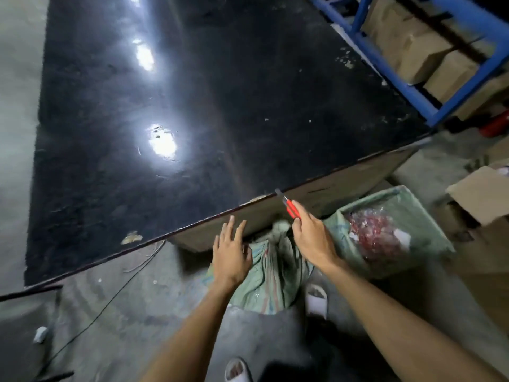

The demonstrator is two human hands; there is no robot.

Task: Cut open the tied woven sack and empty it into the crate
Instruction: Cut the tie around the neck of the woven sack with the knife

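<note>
Just below both hands (231,252) (311,238) lies the sack (271,274).

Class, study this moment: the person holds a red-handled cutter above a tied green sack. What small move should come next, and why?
Probably the left hand should grip the sack just below its bunched neck: that hand lies open on it, while the right hand holds the cutter raised above the tie.
</note>
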